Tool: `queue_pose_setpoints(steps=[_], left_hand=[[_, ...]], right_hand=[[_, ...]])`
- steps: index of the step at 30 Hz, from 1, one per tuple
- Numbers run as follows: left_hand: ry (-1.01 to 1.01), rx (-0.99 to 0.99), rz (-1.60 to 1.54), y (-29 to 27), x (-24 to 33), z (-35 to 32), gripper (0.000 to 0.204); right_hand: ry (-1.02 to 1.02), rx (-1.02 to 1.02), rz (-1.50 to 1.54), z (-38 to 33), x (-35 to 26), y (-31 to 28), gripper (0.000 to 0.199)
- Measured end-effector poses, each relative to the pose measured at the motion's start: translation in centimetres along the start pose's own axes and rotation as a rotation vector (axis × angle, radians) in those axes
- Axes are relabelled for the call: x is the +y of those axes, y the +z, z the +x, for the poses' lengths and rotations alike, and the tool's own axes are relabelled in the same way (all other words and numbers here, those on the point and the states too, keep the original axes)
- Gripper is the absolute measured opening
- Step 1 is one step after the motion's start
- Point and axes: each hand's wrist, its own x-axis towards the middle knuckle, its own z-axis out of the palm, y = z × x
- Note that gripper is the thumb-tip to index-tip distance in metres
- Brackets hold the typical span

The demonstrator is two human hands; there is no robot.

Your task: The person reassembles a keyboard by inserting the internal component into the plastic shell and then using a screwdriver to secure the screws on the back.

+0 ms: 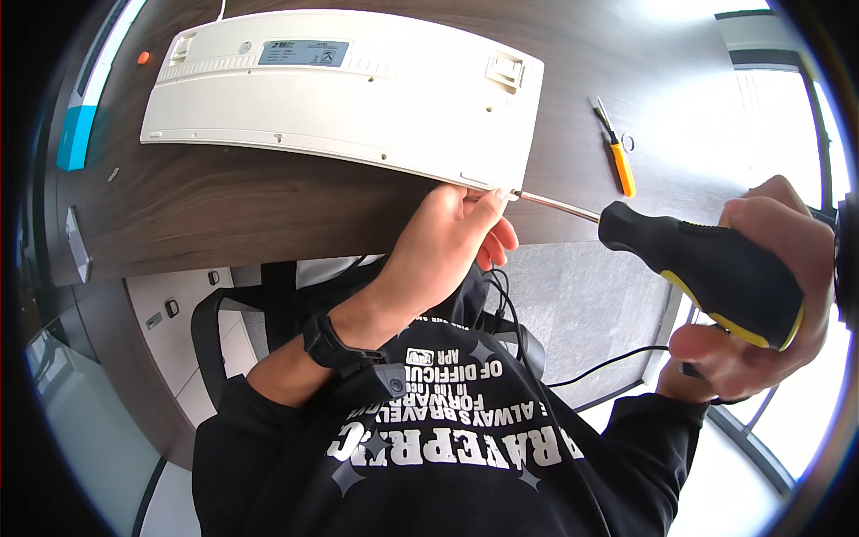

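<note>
A white keyboard [331,116] lies upside down on the dark wooden table, with its grey label, screw holes and flip-out feet showing. My left hand [452,228] is closed at its near right corner, thumb and fingers pinching the edge. In my right hand [778,277] is a screwdriver [707,273] with a thick black and yellow handle, gripped from the right. Its metal shaft points left, and the tip meets the keyboard's corner right beside my left fingertips. Whether a screw sits at the tip is too small to tell.
Right of the keyboard lies a small yellow-handled screwdriver [624,168] beside a small ring [628,143]. On the left are an orange piece [143,58], a teal and white box [78,134] and a small metal bit [114,174]. A black cable [608,365] hangs below the table edge.
</note>
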Motion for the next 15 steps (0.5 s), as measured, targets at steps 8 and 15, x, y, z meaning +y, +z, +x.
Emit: queue_pose_setpoints(steps=[8,15], left_hand=[[-0.008,-0.005,-0.003,-0.2,0.0,0.1,0.030],[-0.014,-0.004,0.015,-0.2,0.1,0.0,0.031]], right_hand=[[-0.095,0.103,-0.187,1.1,-0.6,-0.5,0.067],[0.149,0.199,-0.363,1.2,-1.9,0.5,0.070]])
